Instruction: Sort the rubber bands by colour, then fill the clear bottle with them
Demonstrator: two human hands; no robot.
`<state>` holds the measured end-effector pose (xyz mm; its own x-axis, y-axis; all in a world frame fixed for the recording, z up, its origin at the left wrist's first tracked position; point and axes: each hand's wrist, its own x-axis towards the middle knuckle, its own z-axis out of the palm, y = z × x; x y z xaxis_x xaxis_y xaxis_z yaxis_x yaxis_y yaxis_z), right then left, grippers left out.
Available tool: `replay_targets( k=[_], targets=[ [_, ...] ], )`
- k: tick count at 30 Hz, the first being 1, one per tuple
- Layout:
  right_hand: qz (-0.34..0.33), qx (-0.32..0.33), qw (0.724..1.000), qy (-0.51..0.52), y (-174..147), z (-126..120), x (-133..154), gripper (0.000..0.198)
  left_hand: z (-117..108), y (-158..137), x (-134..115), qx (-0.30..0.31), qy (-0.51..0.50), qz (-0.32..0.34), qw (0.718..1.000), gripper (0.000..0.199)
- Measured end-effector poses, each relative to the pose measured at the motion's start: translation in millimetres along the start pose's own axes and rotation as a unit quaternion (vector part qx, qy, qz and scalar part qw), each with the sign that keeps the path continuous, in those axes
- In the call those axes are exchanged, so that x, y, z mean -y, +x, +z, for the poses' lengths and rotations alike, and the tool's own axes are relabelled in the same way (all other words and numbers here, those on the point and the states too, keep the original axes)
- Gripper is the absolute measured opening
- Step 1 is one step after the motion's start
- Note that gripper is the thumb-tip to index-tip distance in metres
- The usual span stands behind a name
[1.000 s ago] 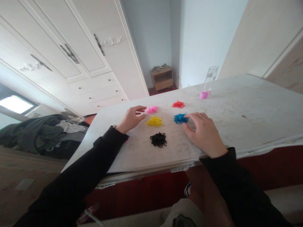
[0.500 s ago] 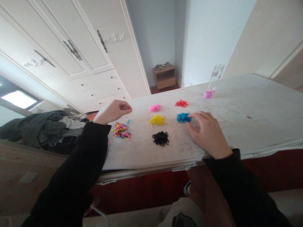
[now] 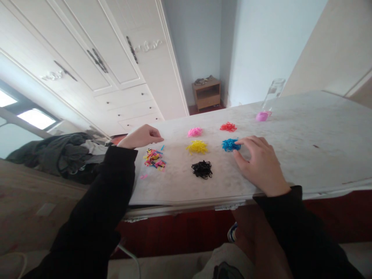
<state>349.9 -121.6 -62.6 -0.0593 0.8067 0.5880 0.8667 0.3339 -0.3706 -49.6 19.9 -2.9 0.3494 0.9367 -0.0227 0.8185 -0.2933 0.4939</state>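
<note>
while the right hand [image 3: 260,164] stays parked at the blue pile [image 3: 231,145], it's the left hand [image 3: 142,136] that has really shifted. a second ago it's spread open beside the pink pile [image 3: 195,132] and yellow pile [image 3: 197,147]; now it's pulled back to its own side, hanging just past the mixed pile [image 3: 154,157]. that pile, mostly covered by the arm a second ago, is now in plain view just on the near side of the left fingers.

left grip is narrow: fingers curled in, tips close together. can't tell if there's anything pinched in there, too small to see. right grip is wider, with a visible gap between thumb and index, and the index tip seems to touch the edge of the blue pile.

rest of the layout: red pile [image 3: 228,126] sits beyond the right fingertips, black pile [image 3: 202,169] is left of the right thumb and a bit nearer, and pink and yellow lie off to the right of the left fingertips.

what it means, i reckon: the left hand is back at the mixed stuff and away from the single colours, which all look separate, while the mixed pile is still a jumble.
</note>
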Motion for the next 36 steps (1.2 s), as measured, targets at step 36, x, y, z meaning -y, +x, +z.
replay_targets(
  k=[36],
  targets=[
    [-0.071, -0.05, 0.992, -0.09, -1, 11, -14, 0.012, 48, -162, 6, -0.107, -0.015, -0.007, 0.994, 0.03]
  ],
)
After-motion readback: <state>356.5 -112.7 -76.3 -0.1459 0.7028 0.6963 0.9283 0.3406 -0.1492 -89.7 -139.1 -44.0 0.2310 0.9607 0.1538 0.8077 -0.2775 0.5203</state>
